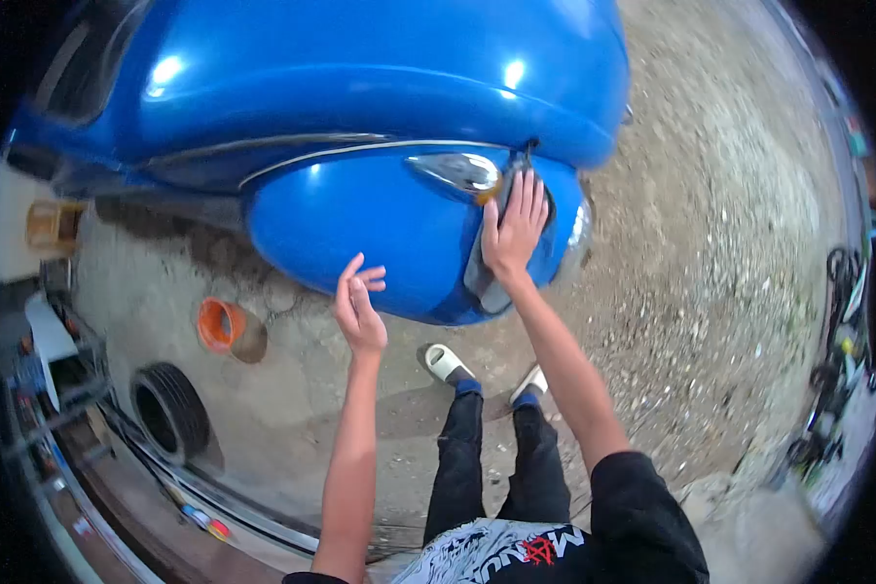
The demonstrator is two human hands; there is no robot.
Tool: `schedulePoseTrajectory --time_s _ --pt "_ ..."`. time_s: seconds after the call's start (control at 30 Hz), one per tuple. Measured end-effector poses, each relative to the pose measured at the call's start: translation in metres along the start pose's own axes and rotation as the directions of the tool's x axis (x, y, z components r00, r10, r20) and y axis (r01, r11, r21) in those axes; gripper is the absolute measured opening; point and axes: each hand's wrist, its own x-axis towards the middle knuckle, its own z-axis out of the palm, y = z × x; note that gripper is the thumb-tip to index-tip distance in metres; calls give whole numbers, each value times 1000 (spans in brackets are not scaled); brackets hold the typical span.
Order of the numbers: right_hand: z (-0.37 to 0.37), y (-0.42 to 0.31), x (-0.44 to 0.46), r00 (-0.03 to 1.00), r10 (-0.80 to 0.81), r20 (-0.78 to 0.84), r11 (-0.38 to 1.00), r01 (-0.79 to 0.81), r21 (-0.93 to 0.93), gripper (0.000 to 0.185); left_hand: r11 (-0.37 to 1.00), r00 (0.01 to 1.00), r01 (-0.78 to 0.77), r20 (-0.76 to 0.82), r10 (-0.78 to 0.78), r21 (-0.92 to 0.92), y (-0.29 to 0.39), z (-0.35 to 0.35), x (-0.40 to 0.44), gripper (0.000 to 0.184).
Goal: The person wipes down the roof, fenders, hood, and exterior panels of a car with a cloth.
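Observation:
My right hand (518,229) lies flat, fingers stretched out, on a dark grey cloth (485,277) spread over the front of a glossy blue car fender (360,229). The cloth is pressed between palm and fender, and part of it is hidden under the hand. Just left of those fingers sits a chrome lamp housing (457,172) with an amber part at its end. My left hand (361,304) is raised in the air near the fender's lower edge, with its fingers apart and nothing in them.
The blue hood (380,88) rises beyond the fender. On the dirt ground (701,253) at the left are an orange bucket (220,325) and a black tire (170,413). Shelving with assorted items (54,389) stands far left; dark clutter (837,370) lines the right side.

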Motion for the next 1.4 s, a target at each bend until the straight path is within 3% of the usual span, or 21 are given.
schedulePoseTrajectory --time_s 0.1,0.17,0.23,0.3,0.43,0.53,0.6,0.77,0.87,1.0,1.23,1.4 --pt "12 -41 -78 966 -243 86 970 241 29 79 990 980 121 -149 -131 -80 -11 -28 -38 51" --pt "12 -57 -101 738 -562 375 811 581 72 79 983 971 148 -172 -166 -114 -16 -51 -56 51" --pt "14 -94 -80 667 -562 489 783 619 56 73 974 955 197 -202 -216 -111 -32 -77 -64 52" --pt "26 -149 -44 509 -621 595 687 720 101 65 968 931 228 -268 -249 -106 -53 -100 -66 52" --pt "109 -235 -5 264 -820 507 416 884 213 54 943 836 243 -445 -322 -226 -77 -109 -55 49" --pt "167 -276 8 320 -804 501 432 893 123 50 889 792 227 -456 -406 -398 -68 -92 -51 52" --pt "156 -270 2 287 -818 498 408 900 152 52 851 787 229 -424 -447 -472 -57 -85 -53 54" --pt "67 -217 -28 61 -737 673 269 940 210 60 832 762 221 -442 -473 -509 -59 -78 -76 48" --pt "61 -215 -24 12 -701 713 306 909 285 60 781 717 332 -396 -573 -528 -69 -72 -86 43" --pt "72 -223 -7 -116 -692 713 232 899 371 59 797 670 291 -481 -565 -530 -75 -65 -73 39" --pt "139 -278 -24 -236 -685 690 77 918 390 59 737 534 160 -570 -624 -657 -82 -81 -16 36" --pt "245 -319 -59 -339 -622 706 -43 915 402 52 671 508 210 -507 -696 -711 -101 -115 -4 37"
